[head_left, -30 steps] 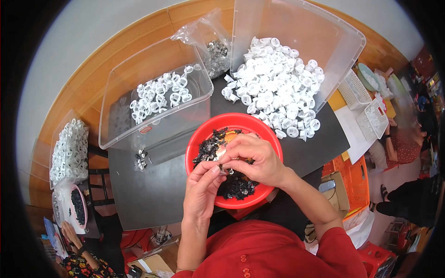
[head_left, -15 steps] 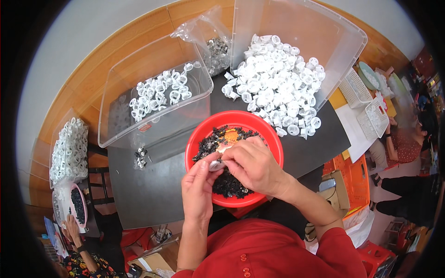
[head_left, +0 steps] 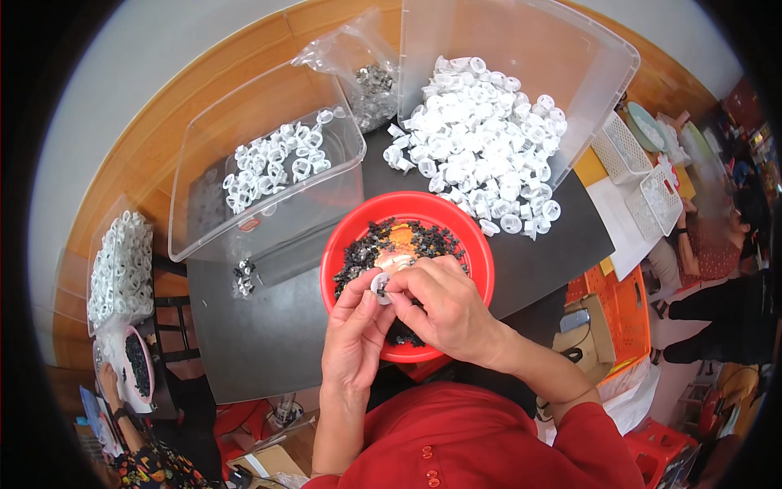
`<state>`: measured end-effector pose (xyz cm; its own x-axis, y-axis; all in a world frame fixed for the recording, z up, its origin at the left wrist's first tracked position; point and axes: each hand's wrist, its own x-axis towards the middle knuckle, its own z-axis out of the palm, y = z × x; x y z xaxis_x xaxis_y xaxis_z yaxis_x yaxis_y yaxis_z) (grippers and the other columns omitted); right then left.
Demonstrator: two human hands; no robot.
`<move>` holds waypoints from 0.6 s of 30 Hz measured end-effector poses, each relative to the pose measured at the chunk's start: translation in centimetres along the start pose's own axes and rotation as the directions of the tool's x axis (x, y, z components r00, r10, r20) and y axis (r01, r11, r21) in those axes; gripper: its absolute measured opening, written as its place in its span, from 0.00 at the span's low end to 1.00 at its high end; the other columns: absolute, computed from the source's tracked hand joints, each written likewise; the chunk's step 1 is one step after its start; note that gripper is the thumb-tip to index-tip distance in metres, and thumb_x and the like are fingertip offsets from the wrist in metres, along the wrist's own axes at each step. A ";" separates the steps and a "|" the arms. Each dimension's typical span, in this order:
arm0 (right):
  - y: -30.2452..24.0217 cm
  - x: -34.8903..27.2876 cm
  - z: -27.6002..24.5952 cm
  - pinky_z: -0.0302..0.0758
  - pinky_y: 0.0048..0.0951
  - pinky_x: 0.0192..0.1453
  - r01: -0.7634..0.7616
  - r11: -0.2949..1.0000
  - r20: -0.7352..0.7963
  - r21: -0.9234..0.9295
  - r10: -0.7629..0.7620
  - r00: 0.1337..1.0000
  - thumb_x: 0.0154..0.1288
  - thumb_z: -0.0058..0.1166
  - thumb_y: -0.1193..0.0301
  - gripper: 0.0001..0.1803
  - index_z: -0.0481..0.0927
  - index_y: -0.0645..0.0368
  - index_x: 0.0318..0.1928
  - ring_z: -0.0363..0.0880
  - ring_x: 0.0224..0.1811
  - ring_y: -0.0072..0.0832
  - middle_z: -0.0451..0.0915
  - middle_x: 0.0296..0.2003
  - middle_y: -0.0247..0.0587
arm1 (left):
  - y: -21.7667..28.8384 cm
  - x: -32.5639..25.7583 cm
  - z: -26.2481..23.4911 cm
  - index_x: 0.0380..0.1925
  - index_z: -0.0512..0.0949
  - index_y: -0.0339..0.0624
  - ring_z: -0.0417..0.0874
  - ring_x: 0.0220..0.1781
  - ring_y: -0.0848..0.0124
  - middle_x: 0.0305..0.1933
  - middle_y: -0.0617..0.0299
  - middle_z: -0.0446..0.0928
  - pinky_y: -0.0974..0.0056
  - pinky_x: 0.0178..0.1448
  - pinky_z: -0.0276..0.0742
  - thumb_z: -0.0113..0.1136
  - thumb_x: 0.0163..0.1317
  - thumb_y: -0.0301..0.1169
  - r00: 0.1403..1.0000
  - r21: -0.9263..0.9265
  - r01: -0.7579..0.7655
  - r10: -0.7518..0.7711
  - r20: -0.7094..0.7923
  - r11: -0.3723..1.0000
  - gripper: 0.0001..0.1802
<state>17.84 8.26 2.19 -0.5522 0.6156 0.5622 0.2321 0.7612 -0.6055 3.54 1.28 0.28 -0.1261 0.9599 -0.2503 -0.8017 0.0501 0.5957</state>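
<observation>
A small white round plastic part (head_left: 378, 282) is pinched upright between the thumb and fingers of my left hand (head_left: 350, 338). My right hand (head_left: 448, 308) presses its thumb and forefinger together at the part's right side, where something small and dark shows; its shape is too small to make out. Both hands are over the near half of a red basin (head_left: 481, 253). Inside the basin lie many small black pieces (head_left: 436, 239), heaped around an orange and pale patch (head_left: 397, 242) of its bottom.
A heap of white round parts (head_left: 481, 134) spills from a tipped clear bin (head_left: 582, 73). Left of it, a clear box (head_left: 269, 220) holds fewer white ones. Metal bits fill a plastic bag (head_left: 375, 94); more lie in a small bag (head_left: 243, 279). Another person's hand (head_left: 110, 383) works at far left.
My hands have turned the white part from lying tilted to facing me more upright, and moved slightly. The view has shifted a little. The person at left has moved their hand up.
</observation>
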 end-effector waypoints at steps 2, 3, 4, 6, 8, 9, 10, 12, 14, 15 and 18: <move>0.0 0.1 0.2 0.67 0.34 0.40 0.023 1.000 -0.019 -0.002 -0.023 1.000 0.57 0.57 0.77 0.07 0.74 0.60 0.37 0.76 0.34 0.37 0.75 0.32 0.42 | -0.1 0.0 -0.1 0.53 0.72 0.35 0.79 0.53 0.68 0.51 0.56 0.77 0.61 0.61 0.76 0.54 0.66 0.25 1.000 -0.001 -0.007 0.007 0.006 1.000 0.15; 0.1 0.1 0.3 0.67 0.34 0.40 0.048 0.999 -0.039 -0.004 -0.048 0.998 0.57 0.57 0.77 0.08 0.74 0.60 0.37 0.76 0.34 0.37 0.74 0.31 0.42 | -0.1 0.0 -0.1 0.52 0.73 0.36 0.79 0.53 0.68 0.51 0.56 0.77 0.61 0.60 0.76 0.55 0.66 0.25 1.000 -0.003 -0.016 0.016 -0.005 1.000 0.15; 0.0 0.1 0.4 0.67 0.34 0.40 0.045 0.999 -0.040 -0.006 -0.045 0.998 0.57 0.57 0.77 0.08 0.74 0.60 0.37 0.76 0.34 0.37 0.74 0.31 0.42 | -0.2 0.1 -0.1 0.52 0.73 0.36 0.79 0.52 0.68 0.50 0.56 0.77 0.61 0.60 0.77 0.55 0.65 0.24 1.000 -0.005 -0.025 0.025 -0.015 1.000 0.15; -0.1 0.1 0.5 0.68 0.36 0.40 0.009 0.999 -0.035 0.031 -0.008 0.999 0.57 0.57 0.77 0.08 0.73 0.61 0.37 0.75 0.34 0.39 0.74 0.31 0.43 | -0.3 0.0 -0.1 0.51 0.74 0.37 0.79 0.52 0.69 0.50 0.56 0.77 0.62 0.59 0.77 0.57 0.64 0.23 0.998 0.015 -0.057 0.057 -0.011 0.998 0.15; -0.2 0.1 0.8 0.69 0.38 0.40 0.005 0.997 -0.063 0.078 -0.001 0.998 0.57 0.57 0.77 0.08 0.73 0.61 0.37 0.75 0.34 0.40 0.74 0.31 0.44 | -0.5 0.0 -0.2 0.50 0.74 0.38 0.79 0.51 0.69 0.50 0.57 0.77 0.62 0.58 0.77 0.58 0.63 0.23 0.997 0.032 -0.083 0.083 0.002 0.996 0.15; -0.2 0.2 0.8 0.70 0.39 0.40 0.005 0.992 -0.088 0.125 0.007 0.996 0.57 0.57 0.77 0.08 0.73 0.62 0.37 0.75 0.34 0.42 0.73 0.31 0.45 | -0.7 0.0 -0.2 0.49 0.75 0.39 0.79 0.51 0.69 0.50 0.57 0.77 0.63 0.57 0.77 0.59 0.62 0.23 0.994 0.060 -0.111 0.112 -0.006 0.992 0.15; 0.0 0.2 1.0 0.74 0.34 0.38 -0.011 0.992 -0.095 0.128 0.024 0.995 0.55 0.58 0.79 0.09 0.74 0.59 0.36 0.77 0.32 0.36 0.75 0.29 0.39 | -0.8 0.0 -0.3 0.49 0.76 0.40 0.79 0.50 0.70 0.50 0.58 0.78 0.64 0.57 0.77 0.60 0.61 0.22 0.990 0.089 -0.139 0.140 -0.013 0.986 0.15; 0.2 0.1 1.2 0.73 0.34 0.38 -0.010 0.993 -0.094 0.119 0.021 0.995 0.55 0.58 0.79 0.08 0.74 0.60 0.36 0.77 0.32 0.36 0.75 0.30 0.39 | -0.9 0.0 -0.4 0.48 0.76 0.40 0.79 0.50 0.70 0.50 0.58 0.78 0.64 0.56 0.77 0.61 0.61 0.22 0.988 0.093 -0.148 0.151 -0.023 0.985 0.15; 0.3 0.2 1.1 0.73 0.34 0.38 0.015 0.991 -0.094 0.133 -0.003 0.996 0.55 0.58 0.79 0.08 0.74 0.60 0.35 0.77 0.32 0.36 0.75 0.30 0.40 | -0.8 0.0 -0.5 0.48 0.77 0.40 0.79 0.50 0.71 0.49 0.59 0.78 0.65 0.54 0.78 0.61 0.60 0.22 0.983 0.128 -0.166 0.174 -0.053 0.978 0.14; 0.2 0.3 1.0 0.73 0.34 0.38 0.012 0.993 -0.097 0.119 -0.001 0.995 0.55 0.58 0.79 0.08 0.74 0.60 0.35 0.77 0.32 0.36 0.75 0.30 0.40 | -0.8 0.0 -0.5 0.48 0.77 0.40 0.79 0.50 0.71 0.49 0.59 0.78 0.65 0.54 0.78 0.61 0.60 0.22 0.985 0.121 -0.160 0.167 -0.041 0.980 0.14; 0.2 0.2 1.2 0.73 0.32 0.35 0.047 0.994 -0.163 0.099 -0.030 0.986 0.56 0.58 0.79 0.08 0.74 0.60 0.36 0.76 0.29 0.32 0.75 0.30 0.39 | -0.8 0.1 -0.4 0.47 0.77 0.37 0.79 0.49 0.72 0.48 0.60 0.78 0.67 0.51 0.80 0.61 0.60 0.21 0.971 0.247 -0.197 0.224 -0.082 0.949 0.14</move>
<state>16.88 8.29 1.50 -0.4210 0.6176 0.6644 0.1257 0.7651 -0.6315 3.94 1.26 -0.49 -0.3497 0.9208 -0.1727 -0.5912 -0.0739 0.8031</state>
